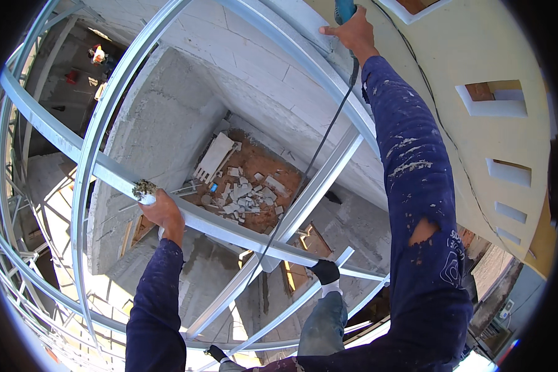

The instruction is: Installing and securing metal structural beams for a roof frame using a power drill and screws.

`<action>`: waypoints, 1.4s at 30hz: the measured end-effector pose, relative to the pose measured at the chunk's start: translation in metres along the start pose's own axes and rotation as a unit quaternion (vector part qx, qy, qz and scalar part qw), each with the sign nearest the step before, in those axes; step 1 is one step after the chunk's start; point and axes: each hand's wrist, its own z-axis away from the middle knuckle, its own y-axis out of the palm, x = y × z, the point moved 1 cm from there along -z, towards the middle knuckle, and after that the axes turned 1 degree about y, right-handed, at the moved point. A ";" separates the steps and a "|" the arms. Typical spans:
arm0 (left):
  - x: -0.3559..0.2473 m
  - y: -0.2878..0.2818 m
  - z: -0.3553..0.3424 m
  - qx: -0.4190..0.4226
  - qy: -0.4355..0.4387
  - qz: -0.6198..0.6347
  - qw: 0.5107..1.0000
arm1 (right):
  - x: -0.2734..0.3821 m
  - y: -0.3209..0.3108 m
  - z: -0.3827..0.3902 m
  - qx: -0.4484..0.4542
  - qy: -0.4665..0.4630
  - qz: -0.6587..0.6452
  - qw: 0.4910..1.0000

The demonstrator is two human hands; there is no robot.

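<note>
Left hand (163, 214): on metal beam (229, 233), speckled clump (144, 190) alongside; can't tell if gripping
Right hand (358, 36): clenched round blue tool (345, 10)
Below: rubble (248, 201)

Open to pass between the long metal beam (229, 230) and the upper curved beam (297, 46), clear down to the rubble (248, 198). Crossed at the right by a black cord (323, 141) and a slanting beam (319, 183). Obstructed left of the left hand (165, 214) by a curved metal bar (92, 142). Closed right of the right hand (355, 34) by a cream wall (483, 56). Blocked lower right by a black shoe (325, 271).
</note>
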 end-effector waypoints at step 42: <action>-0.013 -0.002 0.020 -0.050 0.036 -0.040 0.997 | -0.019 0.009 -0.009 0.082 -0.024 -0.084 0.993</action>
